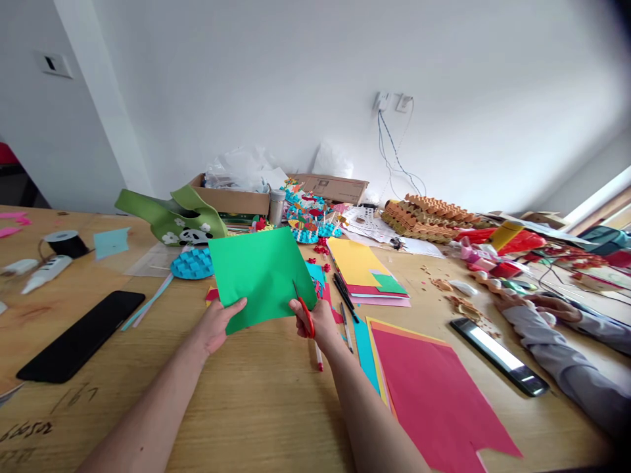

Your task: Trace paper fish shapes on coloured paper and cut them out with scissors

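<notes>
A sheet of green card (259, 276) is held up over the wooden table (266, 407), its lower left edge pinched by my left hand (219, 325). My right hand (313, 322) grips a pair of red-handled scissors (306, 316). Their blades meet the sheet's lower right part, and the thin tip shows against the green. Part of the scissors is hidden by my fingers. A white-barrelled marker (319, 357) lies on the table just below my right hand.
Coloured paper stacks (367, 272) and a large red sheet (434, 401) lie to the right, with black pens (344, 293) between. A co-worker's sleeved arms (557, 335) reach in at right beside a phone (497, 355). A dark tablet (81, 335), glue bottle (46, 274) and cardboard box (231, 200) stand around.
</notes>
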`<state>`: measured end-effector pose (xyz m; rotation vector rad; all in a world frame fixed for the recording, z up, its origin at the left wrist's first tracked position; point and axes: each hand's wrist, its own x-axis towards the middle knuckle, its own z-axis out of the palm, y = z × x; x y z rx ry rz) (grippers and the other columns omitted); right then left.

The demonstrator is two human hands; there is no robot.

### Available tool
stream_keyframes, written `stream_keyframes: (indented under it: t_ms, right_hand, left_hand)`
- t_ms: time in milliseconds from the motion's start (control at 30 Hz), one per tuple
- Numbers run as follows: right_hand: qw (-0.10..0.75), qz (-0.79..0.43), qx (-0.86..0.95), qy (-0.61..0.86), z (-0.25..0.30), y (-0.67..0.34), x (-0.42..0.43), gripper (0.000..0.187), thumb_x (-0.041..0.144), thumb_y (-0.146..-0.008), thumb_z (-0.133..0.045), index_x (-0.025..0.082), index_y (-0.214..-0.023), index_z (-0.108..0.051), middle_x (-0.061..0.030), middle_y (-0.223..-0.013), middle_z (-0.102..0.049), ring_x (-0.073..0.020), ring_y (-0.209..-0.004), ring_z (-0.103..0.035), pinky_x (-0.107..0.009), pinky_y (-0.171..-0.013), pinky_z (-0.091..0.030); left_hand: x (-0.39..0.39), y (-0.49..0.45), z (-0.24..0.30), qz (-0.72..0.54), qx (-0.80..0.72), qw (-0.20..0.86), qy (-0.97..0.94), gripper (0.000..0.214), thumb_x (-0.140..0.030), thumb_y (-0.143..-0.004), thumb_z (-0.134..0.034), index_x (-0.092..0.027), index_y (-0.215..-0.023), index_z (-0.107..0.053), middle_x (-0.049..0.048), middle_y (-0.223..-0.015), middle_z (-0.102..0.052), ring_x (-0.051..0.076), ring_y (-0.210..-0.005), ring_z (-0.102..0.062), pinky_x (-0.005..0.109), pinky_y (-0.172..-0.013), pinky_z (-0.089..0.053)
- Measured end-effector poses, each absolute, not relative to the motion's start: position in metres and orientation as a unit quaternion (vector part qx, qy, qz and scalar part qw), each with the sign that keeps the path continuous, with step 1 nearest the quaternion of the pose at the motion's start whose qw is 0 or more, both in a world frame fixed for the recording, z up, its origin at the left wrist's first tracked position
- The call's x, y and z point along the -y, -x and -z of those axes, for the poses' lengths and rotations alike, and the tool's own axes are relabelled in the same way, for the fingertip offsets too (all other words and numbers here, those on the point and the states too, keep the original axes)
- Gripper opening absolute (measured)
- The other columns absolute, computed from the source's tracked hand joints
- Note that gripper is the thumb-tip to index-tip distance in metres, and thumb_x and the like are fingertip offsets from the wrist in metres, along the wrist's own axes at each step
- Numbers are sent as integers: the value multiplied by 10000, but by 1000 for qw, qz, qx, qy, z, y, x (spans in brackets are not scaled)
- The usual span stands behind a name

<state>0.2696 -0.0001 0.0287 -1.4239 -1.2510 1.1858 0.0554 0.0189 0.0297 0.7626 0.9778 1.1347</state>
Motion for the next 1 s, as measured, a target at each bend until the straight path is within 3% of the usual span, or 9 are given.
stream_keyframes:
  t_ms: [367,533,767,1000]
  right_hand:
    - [443,-466,501,580,-35,-267,2,511,597,-683,-667,176,-460,-484,-22,-386,-523,-107,-329,-495,-211,-337,-381]
    - [456,-481,488,568,-39,-265,3,491,606,-655,-683,186,-505,-478,-6,-380,-517,-104,-328,-481,-207,-326,-374]
    - [449,-458,507,576,-34,-268,4,533,635,-696,-654,168,-490,-502,-32,-389,-536,-104,-343,-491,-204,-350,-374]
    - [467,-481,481,565,-32,-269,2,487,603,-650,-703,178,-563,-481,13,-400,-509,-101,-336,-481,-202,-331,-367]
  left_hand:
    - [-18,-54,-31,-505,-431,659,-353,594,-253,-588,-825,-153,-1144,-638,109,-994,-728,238,-704,-679,324,-500,-550]
    - [-18,-53,-32,-507,-427,664,-346,626,-251,-592,-825,-170,-1180,-624,100,-1008,-726,237,-702,-682,313,-479,-540]
    - [-16,-55,-33,-483,-428,682,-343,666,-271,-594,-831,-173,-1212,-606,117,-1049,-720,302,-821,-696,377,-567,-566]
    - [-16,-55,-32,-482,-431,680,-346,716,-284,-580,-840,-164,-1238,-585,132,-1068,-712,305,-830,-696,377,-574,-569]
